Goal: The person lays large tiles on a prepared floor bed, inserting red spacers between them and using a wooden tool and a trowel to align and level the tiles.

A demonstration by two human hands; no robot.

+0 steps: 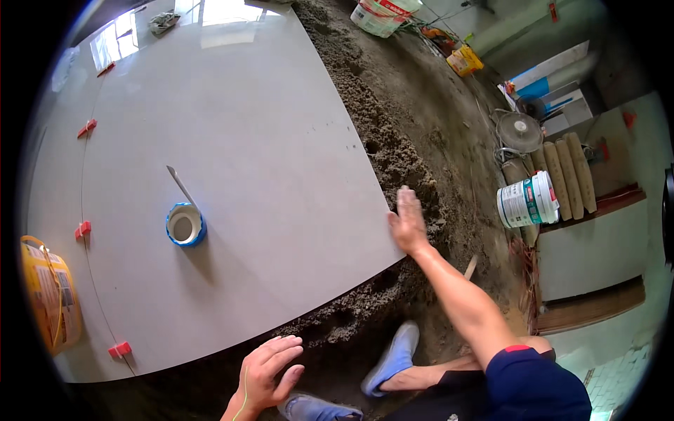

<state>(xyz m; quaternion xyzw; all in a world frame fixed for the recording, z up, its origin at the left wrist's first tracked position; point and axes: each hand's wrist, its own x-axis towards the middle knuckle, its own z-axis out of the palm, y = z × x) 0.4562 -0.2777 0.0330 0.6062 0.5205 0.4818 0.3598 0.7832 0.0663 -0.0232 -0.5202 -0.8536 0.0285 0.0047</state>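
Observation:
A large, glossy pale grey floor tile (246, 133) lies on a bed of crumbly dark mortar (385, 144). My right hand (408, 223) is at the tile's right edge close to the near corner, its fingers stretched out and slightly blurred; nothing is in it. My left hand (265, 372) hovers by the near edge with fingers spread, holding nothing. On the tile stands a small blue-sided cup (201, 230) with a thin flat stick or blade (182, 184) leaning in it. Red wedge clips (83, 230) sit along the seam at the left.
A yellow bucket (53, 298) stands at the far left. On the right are a white bucket (528, 202), a fan (519, 130) and stacked long tan boards or bundles (567, 175). Another white bucket (382, 19) and a yellow pail (463, 61) stand beyond. My shoes (393, 358) are near the mortar.

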